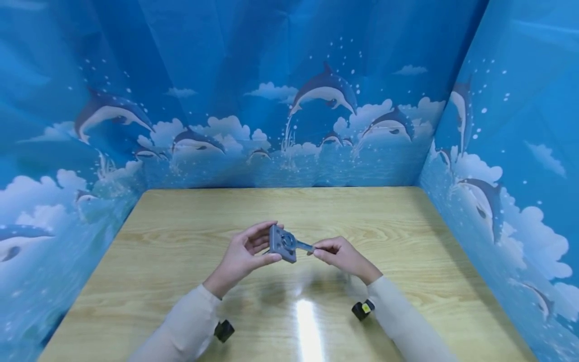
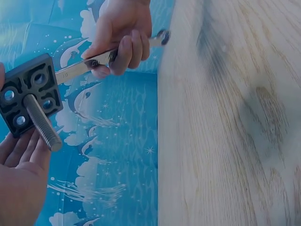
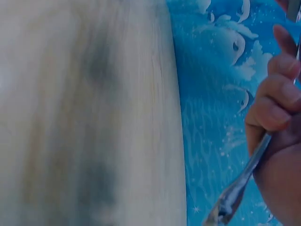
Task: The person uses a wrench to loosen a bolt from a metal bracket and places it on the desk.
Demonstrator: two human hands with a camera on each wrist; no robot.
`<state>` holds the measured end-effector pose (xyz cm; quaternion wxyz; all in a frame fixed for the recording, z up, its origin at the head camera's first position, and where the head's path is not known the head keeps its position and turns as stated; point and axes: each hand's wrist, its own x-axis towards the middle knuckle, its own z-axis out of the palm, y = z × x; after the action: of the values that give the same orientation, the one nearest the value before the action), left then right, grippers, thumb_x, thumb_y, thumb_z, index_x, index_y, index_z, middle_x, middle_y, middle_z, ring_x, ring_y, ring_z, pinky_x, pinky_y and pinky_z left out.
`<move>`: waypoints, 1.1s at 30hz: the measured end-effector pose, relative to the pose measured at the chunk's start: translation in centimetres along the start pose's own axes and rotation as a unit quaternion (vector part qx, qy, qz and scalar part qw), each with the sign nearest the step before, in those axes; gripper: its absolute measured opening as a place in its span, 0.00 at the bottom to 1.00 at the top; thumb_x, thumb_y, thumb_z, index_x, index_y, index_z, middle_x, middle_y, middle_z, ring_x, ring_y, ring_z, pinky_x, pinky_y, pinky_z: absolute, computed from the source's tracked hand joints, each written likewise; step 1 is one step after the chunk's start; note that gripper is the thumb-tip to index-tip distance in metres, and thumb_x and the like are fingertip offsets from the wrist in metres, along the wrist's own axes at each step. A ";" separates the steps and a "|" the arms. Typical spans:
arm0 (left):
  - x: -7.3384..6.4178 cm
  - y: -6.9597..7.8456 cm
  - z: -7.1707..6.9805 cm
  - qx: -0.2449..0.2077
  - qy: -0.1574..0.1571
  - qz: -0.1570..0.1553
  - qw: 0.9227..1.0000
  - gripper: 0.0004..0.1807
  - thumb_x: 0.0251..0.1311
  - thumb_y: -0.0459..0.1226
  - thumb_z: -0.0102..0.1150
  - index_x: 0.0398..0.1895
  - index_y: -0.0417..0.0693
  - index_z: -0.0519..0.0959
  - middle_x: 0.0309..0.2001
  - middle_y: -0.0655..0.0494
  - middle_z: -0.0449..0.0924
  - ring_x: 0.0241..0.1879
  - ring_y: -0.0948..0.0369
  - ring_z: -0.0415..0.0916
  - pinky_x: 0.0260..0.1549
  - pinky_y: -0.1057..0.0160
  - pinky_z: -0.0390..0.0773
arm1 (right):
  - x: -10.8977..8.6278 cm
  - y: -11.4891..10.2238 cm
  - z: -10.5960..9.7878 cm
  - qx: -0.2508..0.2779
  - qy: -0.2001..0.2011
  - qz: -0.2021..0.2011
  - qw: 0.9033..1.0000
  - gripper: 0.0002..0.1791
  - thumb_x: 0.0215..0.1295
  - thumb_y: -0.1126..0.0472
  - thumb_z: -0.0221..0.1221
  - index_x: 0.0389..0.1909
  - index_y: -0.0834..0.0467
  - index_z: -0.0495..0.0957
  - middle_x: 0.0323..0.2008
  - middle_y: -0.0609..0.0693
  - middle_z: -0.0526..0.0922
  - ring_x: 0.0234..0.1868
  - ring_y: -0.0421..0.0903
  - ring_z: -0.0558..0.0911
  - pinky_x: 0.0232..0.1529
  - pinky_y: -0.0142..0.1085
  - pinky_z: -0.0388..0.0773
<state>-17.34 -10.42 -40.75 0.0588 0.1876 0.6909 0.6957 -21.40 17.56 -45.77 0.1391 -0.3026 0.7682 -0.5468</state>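
My left hand (image 1: 244, 255) holds a square grey plate (image 1: 274, 240) up off the table, thumb at its lower edge and fingers behind it. In the left wrist view, the plate has several round holes, and a threaded bolt (image 2: 43, 123) sticks out from its middle toward the palm side. My right hand (image 1: 342, 257) grips a shiny metal wrench (image 1: 304, 246) by the shank. One end of the wrench lies over the middle of the plate's right-hand face. Its other end (image 2: 163, 37), ring-shaped, juts out past the right hand's fingers.
Under both hands lies a light wood-grain table (image 1: 181, 211). A blue curtain (image 1: 217, 60) printed with dolphins and clouds stands along its back and sides. Black wrist cameras (image 1: 224, 331) hang by both sleeves, and a bright glare strip crosses the tabletop near the front.
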 end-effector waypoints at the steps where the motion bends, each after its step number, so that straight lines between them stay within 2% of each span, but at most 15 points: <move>1: 0.0 0.0 0.0 -0.004 -0.004 -0.005 1.000 0.39 0.46 0.36 0.74 0.65 0.49 0.69 0.62 0.48 0.73 0.58 0.54 0.74 0.59 0.60 0.76 | 0.2 0.0 -0.4 0.001 -0.009 0.006 1.000 0.13 0.71 0.65 0.52 0.45 0.69 0.80 0.17 0.42 0.66 0.17 0.36 0.60 0.16 0.28 0.60; 3: 0.1 0.1 0.1 -0.013 -0.011 -0.012 1.000 0.39 0.46 0.35 0.74 0.65 0.49 0.69 0.62 0.48 0.73 0.58 0.54 0.74 0.58 0.60 0.76 | 0.6 -0.1 -1.0 0.007 -0.023 0.012 1.000 0.13 0.70 0.65 0.53 0.45 0.70 0.80 0.19 0.42 0.70 0.19 0.36 0.62 0.18 0.27 0.61; 8: 0.2 0.2 0.2 -0.049 -0.032 -0.020 0.998 0.39 0.48 0.33 0.73 0.66 0.45 0.68 0.62 0.45 0.72 0.58 0.52 0.74 0.57 0.61 0.77 | 1.4 -0.4 -2.0 0.031 -0.047 -0.001 0.998 0.12 0.68 0.64 0.56 0.42 0.69 0.82 0.20 0.40 0.73 0.19 0.35 0.62 0.19 0.26 0.60; 13: 0.1 0.3 0.2 -0.074 -0.038 -0.034 0.996 0.39 0.49 0.33 0.72 0.66 0.46 0.67 0.63 0.46 0.72 0.59 0.53 0.73 0.58 0.61 0.76 | 1.7 -0.5 -2.3 0.040 -0.062 -0.012 0.997 0.14 0.68 0.61 0.57 0.41 0.68 0.83 0.15 0.40 0.66 0.17 0.35 0.59 0.17 0.26 0.57; 16: -0.1 0.2 0.1 -0.078 -0.033 -0.043 0.996 0.39 0.48 0.33 0.72 0.66 0.46 0.67 0.64 0.46 0.71 0.60 0.53 0.73 0.58 0.61 0.76 | 1.4 -0.5 -2.3 0.026 -0.055 -0.009 0.998 0.13 0.68 0.61 0.57 0.41 0.67 0.83 0.14 0.40 0.66 0.16 0.36 0.59 0.16 0.26 0.58; 20: -0.3 0.2 -0.1 -0.092 -0.012 -0.042 0.995 0.41 0.48 0.31 0.72 0.67 0.44 0.65 0.64 0.45 0.70 0.60 0.53 0.73 0.58 0.62 0.76 | 0.8 -0.9 -2.5 0.008 -0.026 0.019 0.999 0.11 0.69 0.63 0.55 0.41 0.65 0.83 0.15 0.42 0.66 0.16 0.37 0.60 0.17 0.27 0.60; 25: -0.5 0.2 -0.2 -0.104 0.028 -0.029 0.994 0.42 0.48 0.30 0.71 0.69 0.42 0.63 0.65 0.46 0.69 0.61 0.55 0.71 0.58 0.63 0.75 | -0.3 -0.8 -2.3 0.005 0.012 0.053 0.998 0.13 0.72 0.59 0.53 0.42 0.63 0.82 0.15 0.44 0.65 0.17 0.38 0.61 0.18 0.29 0.62; 27: -0.5 0.2 -0.1 -0.105 0.047 -0.028 0.993 0.42 0.48 0.30 0.71 0.69 0.42 0.63 0.65 0.47 0.69 0.61 0.55 0.71 0.59 0.63 0.74 | -0.8 -0.4 -1.9 0.013 0.021 0.054 0.998 0.15 0.73 0.57 0.52 0.43 0.64 0.81 0.15 0.44 0.65 0.17 0.38 0.61 0.17 0.29 0.62; 30: -0.4 0.1 0.0 -0.098 0.074 -0.029 0.992 0.43 0.47 0.29 0.72 0.68 0.43 0.63 0.65 0.49 0.70 0.62 0.55 0.71 0.59 0.63 0.74 | -1.5 -1.0 -0.9 0.037 0.028 0.053 0.998 0.16 0.73 0.58 0.50 0.44 0.66 0.80 0.15 0.44 0.65 0.16 0.37 0.60 0.16 0.28 0.60; 33: -0.4 0.0 0.2 -0.066 0.101 -0.021 0.993 0.43 0.44 0.30 0.73 0.67 0.44 0.65 0.64 0.51 0.71 0.61 0.56 0.72 0.59 0.64 0.74 | -2.0 -1.9 0.3 0.066 0.037 0.052 0.996 0.17 0.74 0.58 0.49 0.45 0.67 0.79 0.15 0.43 0.65 0.15 0.36 0.59 0.14 0.26 0.58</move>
<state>-16.95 -10.38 -40.85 0.0159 0.0978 0.6497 0.7537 -19.05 18.15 -44.36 0.1582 -0.2317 0.7499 -0.5991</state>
